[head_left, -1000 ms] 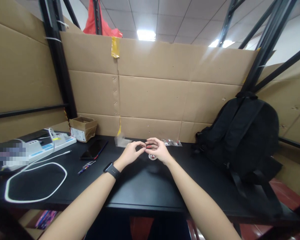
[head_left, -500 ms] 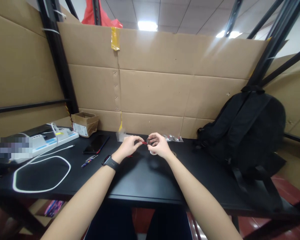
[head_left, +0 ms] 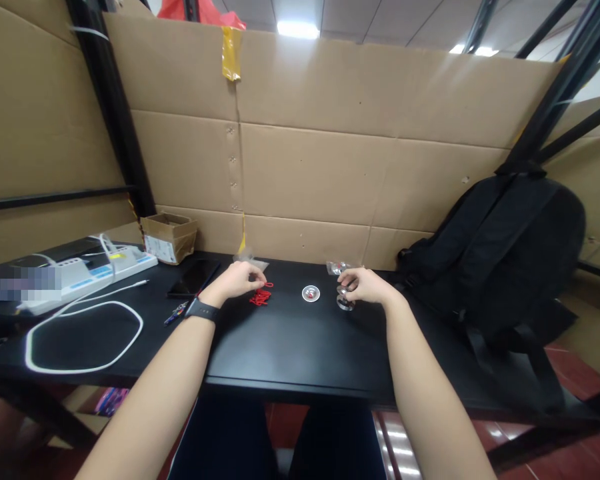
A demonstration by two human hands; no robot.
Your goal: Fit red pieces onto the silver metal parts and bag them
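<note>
My left hand (head_left: 243, 279) pinches a small red cord loop (head_left: 269, 285) just above a pile of red cords (head_left: 261, 297) on the black table. On the right, my right hand (head_left: 363, 287) has its fingers closed on a clear round piece (head_left: 343, 292), over a round roll-like item (head_left: 345, 304). Between the hands lies a round disc (head_left: 311, 293) with a white rim and a red and silver middle. Behind my right hand is a clear packet (head_left: 336, 268) with small items in it. Another clear plastic bag (head_left: 254, 262) lies behind my left hand.
A black backpack (head_left: 510, 267) stands on the right of the table. To the left are a phone (head_left: 193, 278), keys (head_left: 176, 313), a small cardboard box (head_left: 169, 238), a white power strip (head_left: 100, 273) and a white cable (head_left: 139, 333). Cardboard panels (head_left: 305, 173) rise behind.
My hands have moved apart, the left one to the red cords and the right one to the right. The disc and the cord pile now show. The view has tilted down slightly.
</note>
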